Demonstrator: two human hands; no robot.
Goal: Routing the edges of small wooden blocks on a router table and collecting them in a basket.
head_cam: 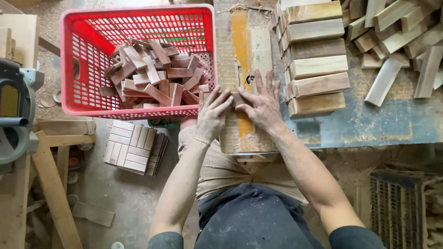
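Both my hands press down on a small wooden block (238,97) that lies on a worn wooden jig board (244,55) with a yellow stripe. My left hand (213,115) lies flat at the block's left side, fingers pointing up-right. My right hand (260,103) covers its right side, fingers spread. Most of the block is hidden under the fingers. Right of the board stands a row of longer cut wooden blocks (316,60).
A red plastic crate (78,69) with several reddish wood offcuts stands at the left. Loose wood pieces (401,41) lie at the top right on a dusty blue bench (369,124). A tiled wooden panel (134,147) lies on the floor. A grey power tool (16,110) is at the far left.
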